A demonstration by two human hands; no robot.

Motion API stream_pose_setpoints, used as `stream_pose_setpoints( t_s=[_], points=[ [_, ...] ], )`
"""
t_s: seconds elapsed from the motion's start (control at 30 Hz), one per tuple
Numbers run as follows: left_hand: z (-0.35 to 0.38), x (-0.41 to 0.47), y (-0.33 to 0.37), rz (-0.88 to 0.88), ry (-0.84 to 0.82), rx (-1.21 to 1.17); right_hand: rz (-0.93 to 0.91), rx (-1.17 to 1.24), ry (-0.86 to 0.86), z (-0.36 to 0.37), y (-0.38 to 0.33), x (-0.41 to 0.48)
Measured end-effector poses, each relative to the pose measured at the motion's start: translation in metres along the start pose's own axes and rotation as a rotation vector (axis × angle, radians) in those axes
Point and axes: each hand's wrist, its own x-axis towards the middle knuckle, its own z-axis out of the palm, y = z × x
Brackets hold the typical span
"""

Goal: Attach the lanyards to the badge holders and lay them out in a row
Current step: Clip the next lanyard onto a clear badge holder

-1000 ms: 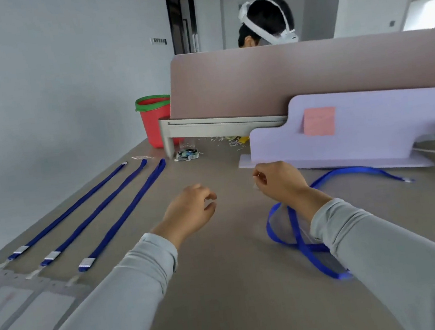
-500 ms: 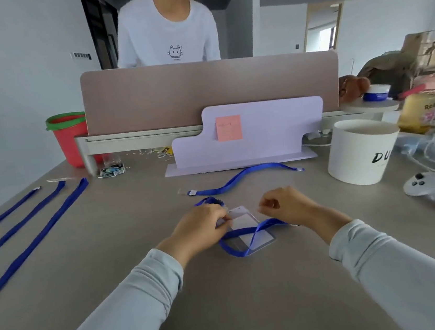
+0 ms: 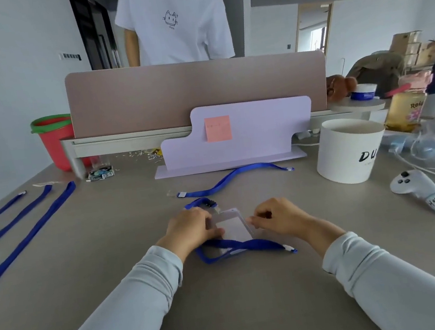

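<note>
A clear badge holder lies on the grey table in front of me. My left hand holds its left edge with curled fingers. My right hand pinches its right edge. A blue lanyard loops under and around the holder, its clip end just beyond my left hand. A second blue lanyard lies loose farther back. Three straight blue lanyards lie side by side at the left.
A lilac stand with a pink sticky note stands behind the work spot, before a desk divider. A white tub, a white controller and bottles sit at the right. A red bucket is back left. A person stands behind the divider.
My view swung right from the laid-out lanyards to the middle of the table. Both hands came down onto the badge holder and took its edges.
</note>
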Motion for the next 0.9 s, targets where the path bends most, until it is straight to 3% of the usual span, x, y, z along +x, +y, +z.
stream_pose_setpoints(
  t_s=[0.23, 0.4, 0.57, 0.7, 0.9],
  points=[
    [-0.016, -0.001, -0.013, 0.083, -0.169, -0.179, -0.101, -0.009, 0.093, 0.004, 0.004, 0.019],
    [-0.015, -0.004, -0.032, 0.201, -0.217, -0.330, -0.217, -0.165, 0.007, 0.015, -0.010, 0.041],
    [-0.015, -0.009, -0.043, 0.230, -0.142, -0.283, -0.298, -0.362, -0.116, 0.026, -0.026, 0.061],
    [-0.014, -0.013, -0.043, 0.223, -0.043, -0.233, -0.253, -0.343, -0.071, 0.027, -0.023, 0.067],
    [-0.010, -0.013, -0.036, 0.246, 0.200, 0.148, -0.313, -0.386, 0.012, 0.018, -0.023, 0.059]
  ],
)
